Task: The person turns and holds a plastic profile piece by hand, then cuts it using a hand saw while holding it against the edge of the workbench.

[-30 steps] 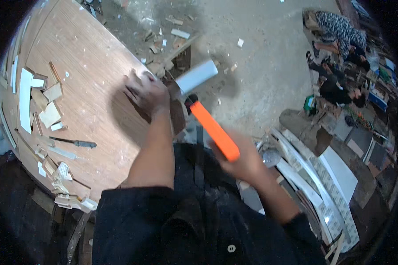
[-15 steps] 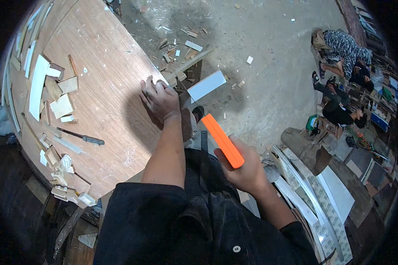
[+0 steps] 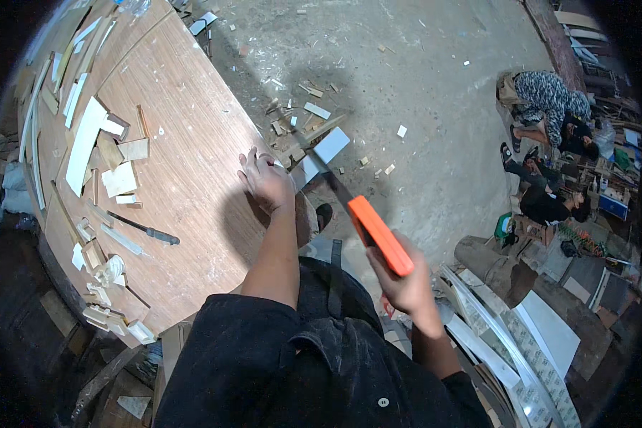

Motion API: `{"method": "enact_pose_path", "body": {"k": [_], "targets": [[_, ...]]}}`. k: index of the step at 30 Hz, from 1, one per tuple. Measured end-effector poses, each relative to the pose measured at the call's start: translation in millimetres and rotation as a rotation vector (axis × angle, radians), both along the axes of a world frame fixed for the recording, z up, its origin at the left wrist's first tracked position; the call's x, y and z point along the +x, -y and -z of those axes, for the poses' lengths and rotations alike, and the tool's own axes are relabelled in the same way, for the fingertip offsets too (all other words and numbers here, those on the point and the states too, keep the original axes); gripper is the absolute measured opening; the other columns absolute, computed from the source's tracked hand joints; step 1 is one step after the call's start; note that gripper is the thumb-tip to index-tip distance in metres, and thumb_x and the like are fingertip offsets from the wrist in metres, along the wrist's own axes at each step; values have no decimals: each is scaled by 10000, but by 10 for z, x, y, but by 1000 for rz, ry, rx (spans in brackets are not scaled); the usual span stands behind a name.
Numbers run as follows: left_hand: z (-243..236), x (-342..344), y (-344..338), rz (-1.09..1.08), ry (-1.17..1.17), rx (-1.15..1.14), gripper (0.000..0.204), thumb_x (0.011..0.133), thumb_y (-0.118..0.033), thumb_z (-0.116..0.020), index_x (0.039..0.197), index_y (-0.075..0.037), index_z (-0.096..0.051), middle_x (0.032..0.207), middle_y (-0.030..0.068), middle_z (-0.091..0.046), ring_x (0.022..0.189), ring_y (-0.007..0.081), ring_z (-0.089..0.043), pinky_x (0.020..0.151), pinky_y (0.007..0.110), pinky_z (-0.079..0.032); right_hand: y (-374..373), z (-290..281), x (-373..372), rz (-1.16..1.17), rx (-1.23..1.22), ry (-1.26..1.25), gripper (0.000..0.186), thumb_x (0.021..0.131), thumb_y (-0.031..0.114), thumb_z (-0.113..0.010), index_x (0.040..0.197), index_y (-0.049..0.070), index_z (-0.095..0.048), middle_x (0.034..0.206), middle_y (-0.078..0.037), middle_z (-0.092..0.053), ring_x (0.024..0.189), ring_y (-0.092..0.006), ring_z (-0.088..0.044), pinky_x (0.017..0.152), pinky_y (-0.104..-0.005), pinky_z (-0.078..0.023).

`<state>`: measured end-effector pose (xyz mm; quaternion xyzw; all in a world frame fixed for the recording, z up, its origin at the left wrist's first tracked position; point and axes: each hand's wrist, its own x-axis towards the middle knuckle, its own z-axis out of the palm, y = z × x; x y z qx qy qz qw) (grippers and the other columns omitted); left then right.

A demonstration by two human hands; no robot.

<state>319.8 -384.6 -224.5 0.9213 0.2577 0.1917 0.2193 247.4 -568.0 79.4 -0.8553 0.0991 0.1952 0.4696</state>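
My right hand (image 3: 406,282) is wrapped round the orange handle of a handsaw (image 3: 379,234). The dark blade, blurred by motion, lies across a white board (image 3: 332,145) that juts out past the edge of the wooden table (image 3: 185,135). At that edge my left hand (image 3: 271,184) holds the inner end of the board down, its fingers bent on the tabletop. The thumb side and the gripped end of the board are partly hidden by the hand.
Several white and wooden offcuts (image 3: 120,178) and a dark-handled knife or narrow saw (image 3: 144,229) lie on the table's left part. Wood scraps (image 3: 317,110) litter the floor. Long white panels (image 3: 510,328) lean at lower right. Two people (image 3: 549,192) sit at far right.
The saw has moved from beside my waist out to the board, its blade now across the white face. My left hand stays at the table edge. The whole view has shifted slightly.
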Motion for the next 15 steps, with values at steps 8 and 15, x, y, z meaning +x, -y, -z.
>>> {"method": "enact_pose_path", "body": {"k": [8, 15], "targets": [[-73, -40, 9, 56, -12, 86, 182, 859, -113, -533, 1001, -91, -646, 1350, 109, -545, 1364, 390, -426, 1106, 639, -282, 347, -289, -304, 118, -72, 26, 163, 897, 120, -704, 959, 8, -603, 722, -73, -527, 652, -137, -491, 618, -287, -419], [-131, -30, 43, 92, -86, 94, 220, 819, -119, -582, 1031, -73, -623, 1371, 121, -498, 1399, 402, -371, 1115, 649, -265, 676, -474, -639, 24, -79, 9, 175, 882, 137, -734, 900, 4, -623, 659, -39, -500, 586, -130, -487, 566, -275, -390]]}}
